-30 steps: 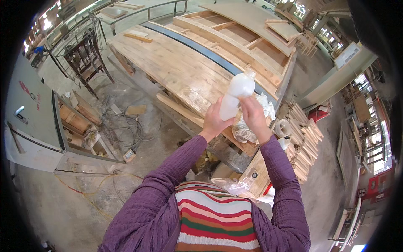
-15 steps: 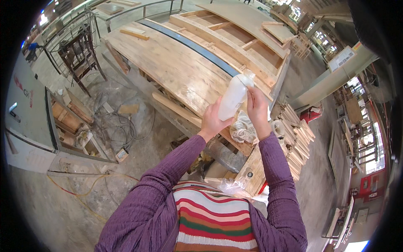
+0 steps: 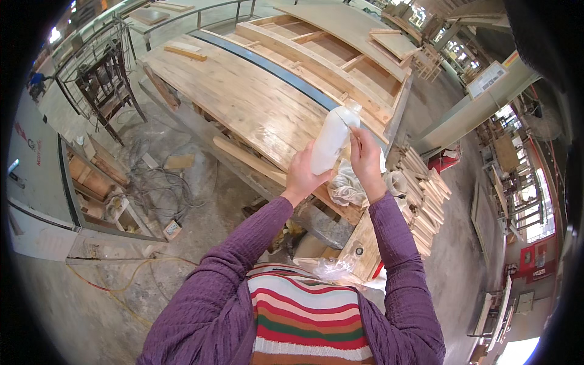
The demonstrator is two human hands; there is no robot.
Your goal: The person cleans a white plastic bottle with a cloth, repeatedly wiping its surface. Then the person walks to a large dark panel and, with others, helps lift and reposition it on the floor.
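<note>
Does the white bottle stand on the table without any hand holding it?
No, the left hand is wrapped around the lower part of the white bottle.

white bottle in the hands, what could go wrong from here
The white bottle could slip, as the left hand grips only its lower part.

The thin dark object pinched by the right hand might skid off the bottle's rounded shoulder or mark it.

If the bottle holds liquid, a spill might reach the wooden tabletop or crumpled cloth; I can't tell whether it's capped.
</note>
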